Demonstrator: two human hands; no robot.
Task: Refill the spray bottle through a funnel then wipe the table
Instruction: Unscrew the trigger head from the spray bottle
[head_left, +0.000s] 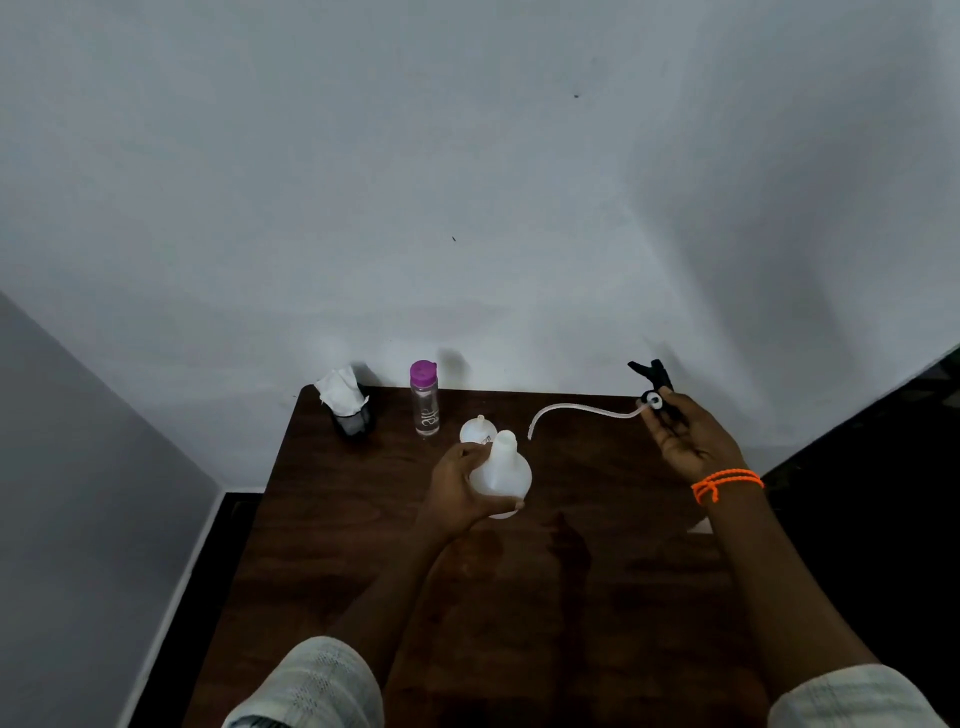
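Dark wooden table against a pale wall.
Left hand curls its fingers round the white spray bottle, standing mid-table; right hand pinches the black trigger head, its tube trailing left.

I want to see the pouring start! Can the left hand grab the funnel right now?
Probably not yet. The left hand is gripping the white spray bottle, so it is busy. The funnel stands just behind that bottle on the table, with nothing between them, so once free it looks reachable.
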